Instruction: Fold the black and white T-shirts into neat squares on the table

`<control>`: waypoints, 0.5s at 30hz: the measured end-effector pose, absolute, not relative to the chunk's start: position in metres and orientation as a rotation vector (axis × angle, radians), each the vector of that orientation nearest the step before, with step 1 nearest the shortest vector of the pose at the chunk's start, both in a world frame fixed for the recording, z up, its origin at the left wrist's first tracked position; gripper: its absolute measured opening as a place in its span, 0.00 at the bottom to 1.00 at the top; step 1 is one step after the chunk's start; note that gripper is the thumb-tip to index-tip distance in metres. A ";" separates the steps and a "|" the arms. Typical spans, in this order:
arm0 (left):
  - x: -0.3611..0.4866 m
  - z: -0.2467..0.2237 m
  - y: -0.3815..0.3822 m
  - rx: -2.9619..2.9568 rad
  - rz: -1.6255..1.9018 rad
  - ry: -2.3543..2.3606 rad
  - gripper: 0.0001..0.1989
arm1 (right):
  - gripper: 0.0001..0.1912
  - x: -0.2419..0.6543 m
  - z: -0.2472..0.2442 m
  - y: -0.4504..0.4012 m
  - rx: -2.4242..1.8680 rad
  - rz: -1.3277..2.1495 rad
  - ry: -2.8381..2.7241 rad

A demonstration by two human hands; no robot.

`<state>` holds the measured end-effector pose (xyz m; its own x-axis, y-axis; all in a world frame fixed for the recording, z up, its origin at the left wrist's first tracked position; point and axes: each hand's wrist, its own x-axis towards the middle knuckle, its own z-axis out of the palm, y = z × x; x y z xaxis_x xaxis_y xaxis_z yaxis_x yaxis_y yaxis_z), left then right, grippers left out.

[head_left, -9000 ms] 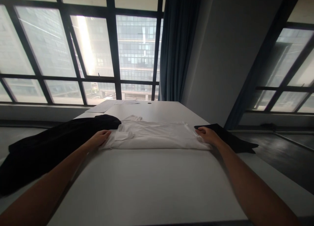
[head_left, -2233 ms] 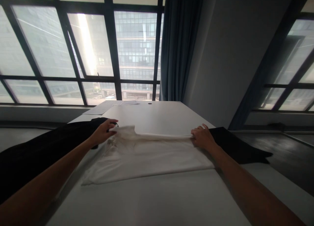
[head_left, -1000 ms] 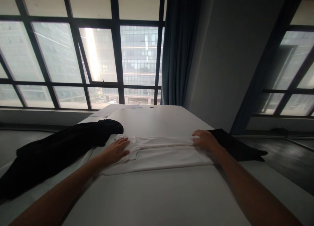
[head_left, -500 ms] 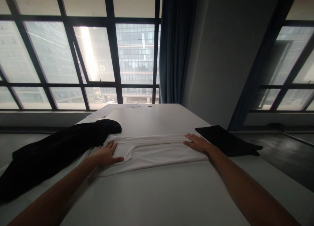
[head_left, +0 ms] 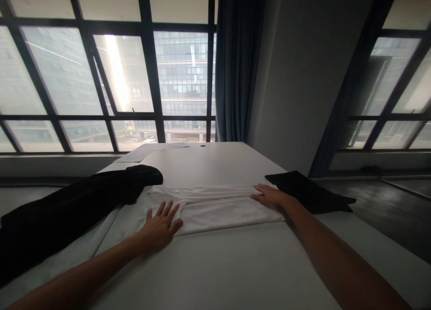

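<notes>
A white garment [head_left: 229, 213], partly folded over itself, lies flat across the white table [head_left: 229, 269]. My left hand [head_left: 159, 227] rests palm down with spread fingers on the garment's left part, beside the curved edge of the folded layer. At its right end, my right hand [head_left: 271, 195] lies flat on the cloth, fingers stretched out to the left. Neither hand grips anything. Some of the cloth under both palms is hidden.
A bunched black garment [head_left: 77, 207] lies on the left, just beyond my left forearm. Another black cloth [head_left: 308, 193] lies at the table's right edge. Papers [head_left: 136, 154] rest at the far left. Windows, a blue curtain [head_left: 237, 76] and a pillar [head_left: 296, 76] stand behind.
My left hand has slid right and a little nearer to me over the white garment, its fingers spreading. My right hand stays in place on the cloth. The view has shifted slightly.
</notes>
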<state>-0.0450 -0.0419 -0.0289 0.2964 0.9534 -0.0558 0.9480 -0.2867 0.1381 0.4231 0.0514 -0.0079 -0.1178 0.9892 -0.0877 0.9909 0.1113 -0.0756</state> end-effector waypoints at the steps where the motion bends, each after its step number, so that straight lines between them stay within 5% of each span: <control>1: -0.044 -0.028 -0.036 2.443 0.064 1.734 0.38 | 0.44 0.427 -0.005 0.052 2.078 -0.197 2.315; 8: -0.029 -0.011 0.050 2.685 0.030 1.322 0.35 | 0.37 0.450 0.017 0.044 2.309 -0.365 1.881; 15: -0.032 0.000 0.133 2.976 0.139 1.426 0.33 | 0.26 0.435 0.026 0.032 2.188 -0.314 2.387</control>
<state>-0.0318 0.1331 0.0003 0.6261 0.7661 0.1450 0.7797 -0.6167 -0.1087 0.4348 0.0325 0.0261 -0.0920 0.9946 -0.0476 0.9732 0.0797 -0.2159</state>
